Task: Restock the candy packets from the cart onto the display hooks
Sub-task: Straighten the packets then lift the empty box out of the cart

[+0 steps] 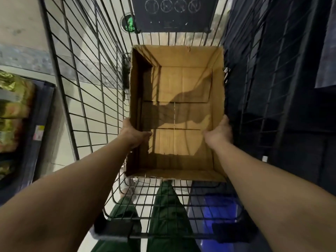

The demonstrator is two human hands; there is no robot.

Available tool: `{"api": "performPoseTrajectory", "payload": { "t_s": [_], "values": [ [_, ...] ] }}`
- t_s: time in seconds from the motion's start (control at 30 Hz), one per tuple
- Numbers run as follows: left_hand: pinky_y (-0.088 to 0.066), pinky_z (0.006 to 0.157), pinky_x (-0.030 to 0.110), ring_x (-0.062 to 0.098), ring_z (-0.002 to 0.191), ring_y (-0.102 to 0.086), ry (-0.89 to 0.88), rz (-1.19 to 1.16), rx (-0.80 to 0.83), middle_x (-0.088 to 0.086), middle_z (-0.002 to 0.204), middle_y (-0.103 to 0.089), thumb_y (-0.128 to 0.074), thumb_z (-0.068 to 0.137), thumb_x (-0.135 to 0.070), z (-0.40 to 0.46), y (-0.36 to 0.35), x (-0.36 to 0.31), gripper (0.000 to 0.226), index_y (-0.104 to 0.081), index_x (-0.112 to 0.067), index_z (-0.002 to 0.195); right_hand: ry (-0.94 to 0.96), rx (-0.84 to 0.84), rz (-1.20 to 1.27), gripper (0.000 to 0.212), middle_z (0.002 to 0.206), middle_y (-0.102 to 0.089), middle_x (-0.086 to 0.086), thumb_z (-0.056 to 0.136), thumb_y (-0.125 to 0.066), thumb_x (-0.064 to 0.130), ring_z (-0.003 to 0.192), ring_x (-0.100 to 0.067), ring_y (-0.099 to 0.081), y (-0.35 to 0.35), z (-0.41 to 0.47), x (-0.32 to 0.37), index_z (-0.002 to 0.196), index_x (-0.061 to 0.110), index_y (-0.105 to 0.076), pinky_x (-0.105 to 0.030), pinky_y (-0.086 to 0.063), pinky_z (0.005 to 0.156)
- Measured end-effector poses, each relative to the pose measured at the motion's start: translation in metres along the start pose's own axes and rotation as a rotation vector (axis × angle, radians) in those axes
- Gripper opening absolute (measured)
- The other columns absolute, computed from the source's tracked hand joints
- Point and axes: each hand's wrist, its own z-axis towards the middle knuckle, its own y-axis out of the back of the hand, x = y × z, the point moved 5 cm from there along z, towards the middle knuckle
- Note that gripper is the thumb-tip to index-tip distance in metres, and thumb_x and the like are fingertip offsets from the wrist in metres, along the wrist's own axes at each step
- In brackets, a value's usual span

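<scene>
A: From the head view, what sits in the cart [76, 99]?

B: One cardboard box [181, 110], open at the top, standing in the wire basket toward its far end; its floor shows only flat flaps, seams and the shadows of two arms; no candy packets can be seen in it.

A: And the hands?

B: The left hand [133, 134] grips the box's left wall, thumb inside, fingers hidden behind the cardboard; the right hand [218, 132] grips the right wall the same way, thumb curled over the rim; both are clamped on the box.

A: Materials?

B: The box is plain brown corrugated board, rectangular, with a ragged near edge; the cart is thin grey wire in a grid, with a dark sign plate [174, 13] at the far end bearing four faint circles.

A: Around it?

B: On the left, a dark shelf [41, 113] carries glossy yellow-green packets [14, 99]; on the right, dark crates [283, 91] stand close against the basket; pale floor tiles [21, 24] lie beyond; green trouser legs [169, 215] show through the near mesh.
</scene>
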Motion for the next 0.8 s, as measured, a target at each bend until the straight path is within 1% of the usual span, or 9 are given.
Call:
{"api": "performPoseTrajectory", "payload": {
  "t_s": [0.13,0.17,0.27,0.3,0.33,0.4,0.47,0.67,0.8],
  "values": [
    [-0.055,0.090,0.044,0.028,0.110,-0.060,-0.064,-0.072,-0.042,0.012,0.137,-0.053,-0.082,0.079,-0.023,-0.026,0.009,-0.010,0.089,-0.026,-0.018,0.148,0.051,-0.090,0.032,0.088,0.151,-0.032,-0.013,0.089,-0.070,0.025,0.131,-0.036,-0.045,0.012,-0.018,0.009,0.155,0.027,-0.012,-0.046,-0.045,0.100],
    [-0.056,0.087,0.043,0.028,0.107,-0.061,-0.083,-0.077,-0.059,0.011,0.133,-0.055,-0.083,0.078,-0.026,-0.036,0.014,-0.013,0.090,-0.026,-0.017,0.147,0.071,-0.120,0.044,0.087,0.149,-0.034,-0.013,0.088,-0.071,0.027,0.129,-0.037,-0.046,0.018,-0.026,0.011,0.154,0.027,-0.014,-0.049,-0.047,0.100],
    [-0.049,0.061,0.027,0.013,0.075,-0.057,-0.147,-0.057,-0.104,0.001,0.110,-0.054,-0.082,0.080,-0.030,-0.073,0.031,-0.029,0.084,-0.028,-0.015,0.143,0.115,-0.225,0.075,0.083,0.146,-0.038,-0.013,0.086,-0.072,0.031,0.126,-0.039,-0.047,0.046,-0.058,0.025,0.151,0.028,-0.019,-0.055,-0.047,0.099],
    [-0.047,0.056,0.025,0.010,0.071,-0.056,-0.171,-0.056,-0.112,0.001,0.107,-0.055,-0.082,0.080,-0.031,-0.086,0.039,-0.035,0.082,-0.029,-0.016,0.142,0.125,-0.270,0.086,0.081,0.145,-0.038,-0.012,0.087,-0.071,0.030,0.126,-0.039,-0.047,0.058,-0.072,0.030,0.151,0.028,-0.020,-0.055,-0.047,0.099],
    [-0.050,0.057,0.027,0.012,0.074,-0.060,-0.195,-0.063,-0.111,0.003,0.110,-0.058,-0.082,0.080,-0.032,-0.098,0.047,-0.041,0.081,-0.031,-0.017,0.140,0.137,-0.318,0.101,0.078,0.145,-0.039,-0.012,0.088,-0.069,0.029,0.125,-0.039,-0.047,0.070,-0.086,0.036,0.151,0.028,-0.022,-0.054,-0.047,0.099],
    [-0.059,0.079,0.043,0.026,0.100,-0.066,-0.259,-0.077,-0.119,0.010,0.125,-0.059,-0.084,0.076,-0.037,-0.124,0.067,-0.054,0.083,-0.032,-0.016,0.138,0.170,-0.412,0.132,0.074,0.142,-0.043,-0.013,0.089,-0.067,0.026,0.122,-0.038,-0.050,0.095,-0.118,0.049,0.149,0.026,-0.025,-0.053,-0.048,0.095],
    [-0.053,0.097,0.050,0.034,0.119,-0.060,-0.343,-0.061,-0.130,0.013,0.136,-0.056,-0.084,0.074,-0.042,-0.152,0.090,-0.069,0.087,-0.032,-0.015,0.137,0.190,-0.494,0.127,0.074,0.141,-0.044,-0.014,0.089,-0.066,0.029,0.120,-0.038,-0.052,0.119,-0.153,0.061,0.150,0.026,-0.025,-0.052,-0.049,0.094],
    [-0.052,0.099,0.047,0.033,0.118,-0.058,-0.662,-0.067,-0.155,0.012,0.135,-0.055,-0.084,0.071,-0.047,-0.237,0.182,-0.105,0.094,-0.031,-0.015,0.141,0.228,-0.783,0.223,0.074,0.142,-0.047,-0.014,0.085,-0.070,0.031,0.127,-0.037,-0.050,0.174,-0.288,0.102,0.147,0.021,-0.031,-0.052,-0.047,0.099],
    [-0.048,0.103,0.049,0.036,0.124,-0.054,-0.829,-0.089,-0.225,0.013,0.138,-0.054,-0.083,0.073,-0.048,-0.276,0.273,-0.110,0.091,-0.032,-0.014,0.139,0.367,-0.896,0.370,0.070,0.135,-0.054,-0.010,0.080,-0.075,0.031,0.123,-0.035,-0.054,0.174,-0.374,0.149,0.140,0.021,-0.040,-0.050,-0.049,0.096]
  ]
}}
